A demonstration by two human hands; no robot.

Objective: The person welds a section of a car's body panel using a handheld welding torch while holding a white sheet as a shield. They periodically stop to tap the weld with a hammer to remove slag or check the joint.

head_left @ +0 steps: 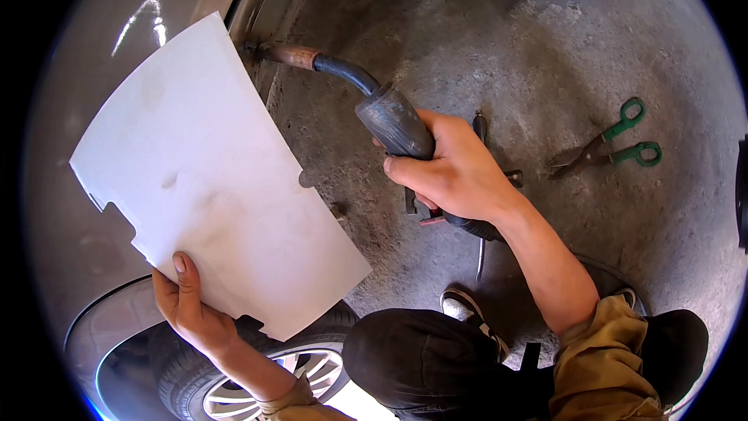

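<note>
My left hand (195,308) pinches the lower left edge of a stiff white sheet (210,164) with notches cut in its rim. The sheet covers part of the car's grey-brown body panel (70,218). In my right hand (460,168) is a welding torch (396,121), its fingers wrapped round the dark handle. The torch's bent neck reaches left to a copper-coloured nozzle (290,54), whose tip is by the car's lower edge, just past the sheet's right side. Whether the tip touches the metal I cannot tell.
Green-handled snips (608,144) lie on the stained concrete floor (545,39) at right. Below my right hand are a thin-shafted tool (481,261) and other tools, partly hidden. A car wheel (312,366) stands at lower left. My shoe (461,306) and dark-clothed knees are near the bottom.
</note>
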